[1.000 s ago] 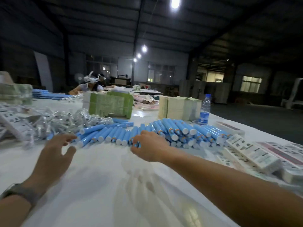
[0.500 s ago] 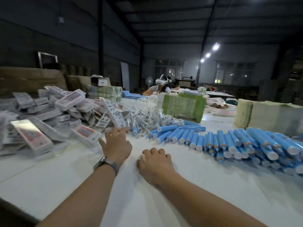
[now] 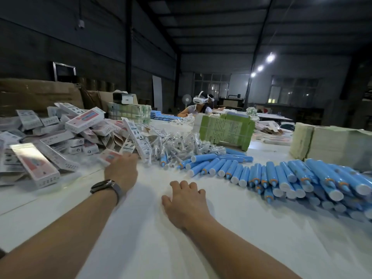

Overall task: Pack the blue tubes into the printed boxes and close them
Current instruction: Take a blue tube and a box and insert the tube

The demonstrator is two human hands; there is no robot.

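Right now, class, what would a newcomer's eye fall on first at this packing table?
First, the bright row of blue tubes lying across the right of the white table. Next, the jumbled heap of printed boxes at far left, where the left hand reaches one; the right hand rests on the table.

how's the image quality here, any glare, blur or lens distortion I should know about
Head view: wide-angle bending shows in the roof beams and leaning walls; the hall is dim, with three ceiling lamps blown out. Glare whitens the face of one printed box at far left. The left hand and the box at its fingertips look motion-smeared; the blue tubes and right hand are fairly sharp.
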